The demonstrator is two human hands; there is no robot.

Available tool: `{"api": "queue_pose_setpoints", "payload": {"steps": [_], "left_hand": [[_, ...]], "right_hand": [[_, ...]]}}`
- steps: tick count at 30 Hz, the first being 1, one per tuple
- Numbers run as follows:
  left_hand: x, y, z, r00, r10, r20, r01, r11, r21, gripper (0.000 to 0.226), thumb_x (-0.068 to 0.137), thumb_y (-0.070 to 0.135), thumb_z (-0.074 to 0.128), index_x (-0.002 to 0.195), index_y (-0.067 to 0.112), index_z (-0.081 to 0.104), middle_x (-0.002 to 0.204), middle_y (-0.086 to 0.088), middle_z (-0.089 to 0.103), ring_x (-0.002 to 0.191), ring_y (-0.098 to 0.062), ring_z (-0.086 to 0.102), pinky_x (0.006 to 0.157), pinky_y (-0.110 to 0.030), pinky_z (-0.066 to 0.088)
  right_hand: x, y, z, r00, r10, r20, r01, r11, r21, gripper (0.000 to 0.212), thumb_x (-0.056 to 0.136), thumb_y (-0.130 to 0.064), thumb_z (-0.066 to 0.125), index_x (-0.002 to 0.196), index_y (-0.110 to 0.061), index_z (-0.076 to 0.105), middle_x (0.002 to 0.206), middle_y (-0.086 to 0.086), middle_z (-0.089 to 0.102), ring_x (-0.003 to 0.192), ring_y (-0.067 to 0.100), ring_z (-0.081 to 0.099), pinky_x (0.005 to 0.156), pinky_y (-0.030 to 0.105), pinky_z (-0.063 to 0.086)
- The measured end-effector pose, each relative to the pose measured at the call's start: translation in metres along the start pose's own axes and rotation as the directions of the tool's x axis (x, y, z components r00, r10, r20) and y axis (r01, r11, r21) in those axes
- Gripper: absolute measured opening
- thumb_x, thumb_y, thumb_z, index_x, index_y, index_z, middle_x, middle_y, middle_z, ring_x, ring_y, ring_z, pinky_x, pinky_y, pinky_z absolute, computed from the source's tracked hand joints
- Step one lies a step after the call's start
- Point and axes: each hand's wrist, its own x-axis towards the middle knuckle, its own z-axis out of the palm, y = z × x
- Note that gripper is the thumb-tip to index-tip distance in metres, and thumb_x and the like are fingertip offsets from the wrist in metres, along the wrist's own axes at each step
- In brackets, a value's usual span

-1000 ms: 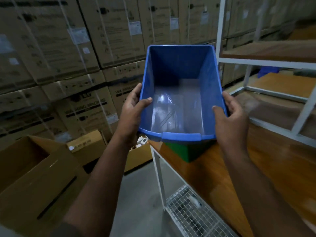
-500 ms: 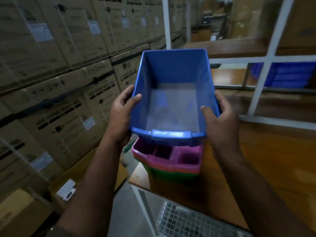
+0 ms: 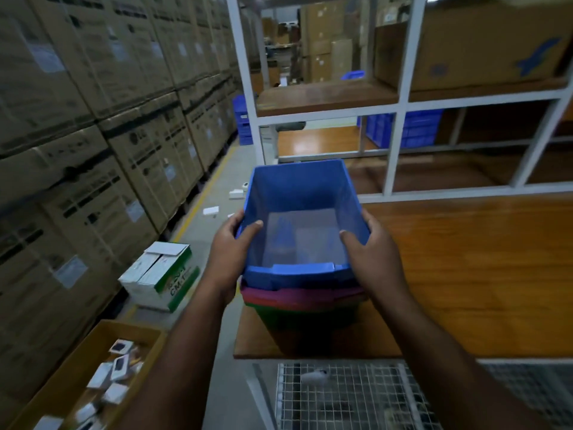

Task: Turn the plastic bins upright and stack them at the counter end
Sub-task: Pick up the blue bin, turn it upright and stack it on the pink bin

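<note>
An upright blue bin [image 3: 302,218] sits nested in a pink bin [image 3: 302,297], which rests in a green bin [image 3: 305,321]. The stack stands at the left end of the wooden counter [image 3: 465,274]. My left hand [image 3: 231,252] grips the blue bin's left rim with the thumb inside. My right hand [image 3: 370,256] grips its right rim the same way. The blue bin is empty inside.
Stacked cardboard cartons [image 3: 93,135] wall the left side of the aisle. A white-and-green box [image 3: 159,274] and an open carton of small items [image 3: 93,377] lie on the floor. A white shelf frame [image 3: 400,103] rises behind the counter, with blue crates [image 3: 418,128] beyond. A wire mesh shelf [image 3: 356,395] lies below.
The blue bin has come down from above the stack and now sits nested in the pink bin. Both hands kept hold of its rims; my view swung right along the aisle.
</note>
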Motion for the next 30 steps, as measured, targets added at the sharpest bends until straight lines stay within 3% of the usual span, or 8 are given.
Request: {"api": "queue_pose_setpoints", "payload": {"steps": [4, 7, 13, 16, 19, 21, 24, 30], "left_hand": [[-0.005, -0.017, 0.002, 1.000, -0.007, 0.016, 0.005, 0.985, 0.172, 0.047, 0.098, 0.023, 0.063, 0.143, 0.016, 0.050, 0.134, 0.004, 0.057, 0.107, -0.009, 0.059, 0.077, -0.016, 0.049], [-0.008, -0.030, 0.003, 0.999, 0.004, 0.033, -0.014, 0.953, 0.303, 0.055, 0.098, 0.028, 0.063, 0.148, 0.013, 0.045, 0.137, 0.001, 0.055, 0.116, -0.016, 0.056, 0.088, -0.027, 0.048], [-0.010, -0.049, 0.003, 0.996, 0.080, 0.032, -0.085, 0.864, 0.496, 0.055, 0.097, 0.032, 0.063, 0.146, 0.012, 0.046, 0.144, -0.006, 0.053, 0.126, -0.024, 0.053, 0.095, -0.029, 0.041], [-0.009, -0.048, 0.004, 0.995, 0.101, 0.026, -0.097, 0.798, 0.595, 0.059, 0.095, 0.036, 0.063, 0.146, 0.011, 0.046, 0.144, -0.009, 0.054, 0.126, -0.027, 0.054, 0.098, -0.037, 0.046], [-0.013, -0.041, 0.008, 0.965, 0.263, 0.014, -0.192, 0.666, 0.721, 0.061, 0.093, 0.036, 0.065, 0.145, 0.011, 0.047, 0.147, -0.010, 0.051, 0.134, -0.029, 0.050, 0.101, -0.042, 0.046], [-0.016, -0.033, 0.015, 0.930, 0.365, 0.032, -0.270, 0.625, 0.732, 0.062, 0.094, 0.034, 0.065, 0.147, 0.010, 0.045, 0.152, -0.009, 0.048, 0.139, -0.027, 0.046, 0.106, -0.042, 0.043], [-0.022, -0.025, 0.037, 0.907, 0.409, 0.098, -0.366, 0.653, 0.663, 0.064, 0.095, 0.032, 0.066, 0.150, 0.011, 0.042, 0.158, -0.007, 0.042, 0.146, -0.023, 0.039, 0.114, -0.037, 0.036], [-0.045, -0.019, 0.112, 0.844, 0.432, 0.319, -0.536, 0.685, 0.493, 0.062, 0.095, 0.033, 0.065, 0.150, 0.016, 0.041, 0.156, -0.002, 0.044, 0.143, -0.014, 0.040, 0.116, -0.033, 0.037]], "right_hand": [[-0.006, 0.011, 0.005, 1.000, 0.026, 0.013, -0.024, 0.991, -0.131, 0.048, 0.093, -0.026, 0.061, 0.139, -0.018, 0.047, 0.111, -0.002, 0.058, 0.097, 0.013, 0.053, 0.067, 0.028, 0.046], [-0.010, 0.022, 0.008, 0.999, 0.028, 0.036, -0.020, 0.977, -0.211, 0.053, 0.092, -0.027, 0.062, 0.141, -0.017, 0.044, 0.126, 0.004, 0.058, 0.110, 0.018, 0.055, 0.068, 0.021, 0.041], [-0.015, 0.031, 0.013, 0.998, 0.034, 0.058, -0.016, 0.959, -0.282, 0.066, 0.091, -0.027, 0.063, 0.149, -0.018, 0.034, 0.139, 0.004, 0.051, 0.124, 0.021, 0.050, 0.093, 0.037, 0.050], [-0.015, 0.031, 0.011, 0.996, 0.043, 0.077, -0.023, 0.968, -0.252, 0.061, 0.092, -0.028, 0.063, 0.146, -0.019, 0.037, 0.132, -0.001, 0.051, 0.121, 0.019, 0.051, 0.089, 0.036, 0.051], [-0.019, 0.032, 0.006, 0.999, 0.037, 0.039, -0.029, 0.981, -0.193, 0.054, 0.093, -0.028, 0.062, 0.143, -0.019, 0.042, 0.128, -0.002, 0.053, 0.113, 0.013, 0.051, 0.086, 0.034, 0.051], [-0.023, 0.035, 0.000, 1.000, 0.017, -0.022, -0.021, 0.981, -0.192, 0.055, 0.094, -0.030, 0.061, 0.144, -0.020, 0.042, 0.138, -0.001, 0.053, 0.121, 0.014, 0.050, 0.094, 0.038, 0.051], [-0.028, 0.038, -0.015, 0.997, -0.006, -0.071, -0.009, 0.979, -0.202, 0.053, 0.094, -0.031, 0.059, 0.145, -0.023, 0.044, 0.146, -0.001, 0.050, 0.132, 0.019, 0.048, 0.105, 0.045, 0.046], [-0.037, 0.051, -0.068, 0.983, -0.084, -0.163, 0.031, 0.952, -0.305, 0.048, 0.096, -0.029, 0.057, 0.142, -0.021, 0.048, 0.144, -0.001, 0.053, 0.130, 0.018, 0.050, 0.106, 0.044, 0.044]]}}
